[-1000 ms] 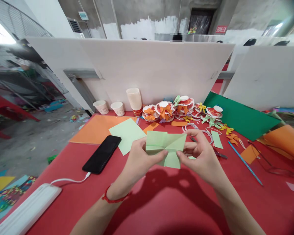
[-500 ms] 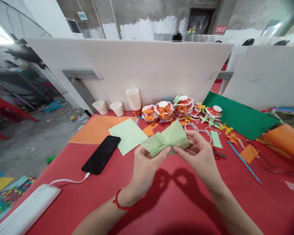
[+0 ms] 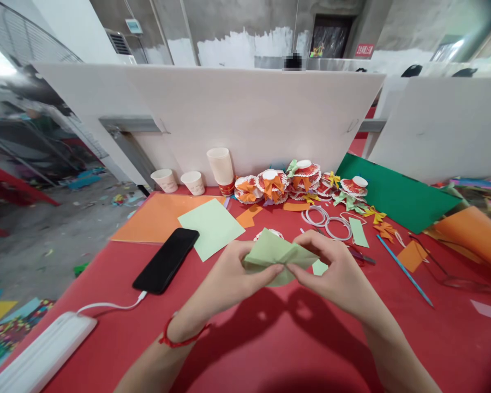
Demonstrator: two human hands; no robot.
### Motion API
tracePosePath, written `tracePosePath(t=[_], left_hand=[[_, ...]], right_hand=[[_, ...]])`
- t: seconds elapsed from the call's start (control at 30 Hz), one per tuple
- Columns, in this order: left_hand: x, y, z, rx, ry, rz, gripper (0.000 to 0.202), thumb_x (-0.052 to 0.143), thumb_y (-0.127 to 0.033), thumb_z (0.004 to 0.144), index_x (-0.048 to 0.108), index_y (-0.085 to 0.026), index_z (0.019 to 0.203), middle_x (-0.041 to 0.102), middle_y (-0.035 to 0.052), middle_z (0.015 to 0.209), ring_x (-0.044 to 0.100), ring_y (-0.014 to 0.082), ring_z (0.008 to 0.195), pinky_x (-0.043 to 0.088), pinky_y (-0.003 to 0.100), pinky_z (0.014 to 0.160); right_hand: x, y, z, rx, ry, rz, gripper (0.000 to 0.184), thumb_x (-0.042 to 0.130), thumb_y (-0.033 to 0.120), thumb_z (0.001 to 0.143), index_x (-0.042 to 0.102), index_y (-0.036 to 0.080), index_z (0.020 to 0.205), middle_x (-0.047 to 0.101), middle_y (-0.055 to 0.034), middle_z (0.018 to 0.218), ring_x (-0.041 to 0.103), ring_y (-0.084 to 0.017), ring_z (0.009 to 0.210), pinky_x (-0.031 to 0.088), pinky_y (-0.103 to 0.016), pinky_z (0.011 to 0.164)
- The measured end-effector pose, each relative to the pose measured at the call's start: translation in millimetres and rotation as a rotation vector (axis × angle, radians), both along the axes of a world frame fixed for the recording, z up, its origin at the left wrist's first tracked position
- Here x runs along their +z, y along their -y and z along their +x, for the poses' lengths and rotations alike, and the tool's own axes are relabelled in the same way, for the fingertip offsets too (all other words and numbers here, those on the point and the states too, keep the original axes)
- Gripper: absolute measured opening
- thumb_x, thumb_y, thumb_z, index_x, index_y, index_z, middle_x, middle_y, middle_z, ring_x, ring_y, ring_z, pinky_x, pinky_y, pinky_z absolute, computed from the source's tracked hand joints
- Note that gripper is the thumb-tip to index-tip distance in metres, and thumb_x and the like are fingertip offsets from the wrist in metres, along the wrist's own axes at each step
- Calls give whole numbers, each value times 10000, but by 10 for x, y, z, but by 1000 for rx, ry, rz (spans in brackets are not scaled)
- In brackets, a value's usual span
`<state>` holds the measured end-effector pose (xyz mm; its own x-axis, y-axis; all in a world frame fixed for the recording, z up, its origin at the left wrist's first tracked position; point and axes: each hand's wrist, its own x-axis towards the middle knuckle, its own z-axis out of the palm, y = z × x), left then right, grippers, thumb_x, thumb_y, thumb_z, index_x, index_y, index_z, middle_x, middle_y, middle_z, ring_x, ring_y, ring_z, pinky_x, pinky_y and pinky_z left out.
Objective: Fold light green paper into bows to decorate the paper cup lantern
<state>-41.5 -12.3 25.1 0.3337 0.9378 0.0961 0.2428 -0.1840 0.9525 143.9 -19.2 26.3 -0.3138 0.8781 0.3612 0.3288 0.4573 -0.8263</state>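
Note:
Between my two hands, above the red table (image 3: pixel 245 349), is a piece of folded light green paper (image 3: pixel 276 255), pinched together at its middle. My left hand (image 3: pixel 235 267) is closed on its left part, thumb at the centre crease. From the other side my right hand (image 3: pixel 331 267) grips it, its thumb close to the left one. Behind the paper, a white scalloped edge (image 3: pixel 269 233) and a small light green piece (image 3: pixel 319 267) show in part. A flat light green sheet (image 3: pixel 210 226) lies beyond my left hand.
A black phone (image 3: pixel 166 260) is cabled to a white power strip (image 3: pixel 45 352) at left. Paper cups (image 3: pixel 221 165) and decorated cup crafts (image 3: pixel 272 184) line the white partition (image 3: pixel 245 114). White cord coils (image 3: pixel 337 228), scissors (image 3: pixel 362 255) and a blue pencil (image 3: pixel 405 271) lie right.
The green paper has come lower and is squeezed tighter at its middle. Both hands have moved down with it, and the white scalloped edge behind has come into view.

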Motion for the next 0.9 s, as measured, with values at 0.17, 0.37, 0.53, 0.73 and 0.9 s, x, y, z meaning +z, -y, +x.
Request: tracePosePath(t=[0.17, 0.37, 0.53, 0.73, 0.9], left_hand=[[-113, -11, 135, 135, 147, -46, 149, 706, -303, 687, 739, -159, 706, 708, 14, 644, 591, 137, 540, 473, 212, 508], [-109, 0, 185, 261, 210, -93, 146, 734, -265, 606, 692, -129, 573, 647, 1, 533, 523, 107, 482, 446, 197, 466], [-108, -22, 140, 384, 277, -103, 142, 777, -237, 565, 685, -131, 539, 637, -15, 499, 511, 92, 457, 449, 184, 444], [-92, -77, 76, 506, 550, -136, 162, 814, -274, 605, 752, -166, 708, 752, 15, 724, 654, 141, 645, 553, 218, 603], [-144, -64, 213, 333, 662, -244, 145, 798, -279, 647, 759, -168, 732, 762, 24, 749, 671, 143, 676, 552, 221, 658]], right_hand=[[-44, -45, -89, -96, -117, -99, 23, 593, 168, 725, 601, 180, 708, 597, 24, 633, 539, -112, 579, 459, -212, 539], [-64, -42, -123, -169, -96, -89, 81, 566, 201, 714, 589, 172, 642, 577, 12, 582, 515, -119, 536, 450, -238, 514], [-65, -81, -35, -164, -121, -91, 87, 568, 189, 706, 581, 178, 620, 598, 9, 574, 552, -120, 536, 478, -234, 524], [-66, -143, 72, -293, -187, -15, 60, 586, 201, 755, 612, 195, 701, 643, 0, 666, 598, -128, 612, 517, -246, 598], [-152, -136, -105, -73, -210, -132, 240, 685, 215, 712, 598, 201, 936, 688, -42, 918, 654, -178, 829, 549, -317, 767]])
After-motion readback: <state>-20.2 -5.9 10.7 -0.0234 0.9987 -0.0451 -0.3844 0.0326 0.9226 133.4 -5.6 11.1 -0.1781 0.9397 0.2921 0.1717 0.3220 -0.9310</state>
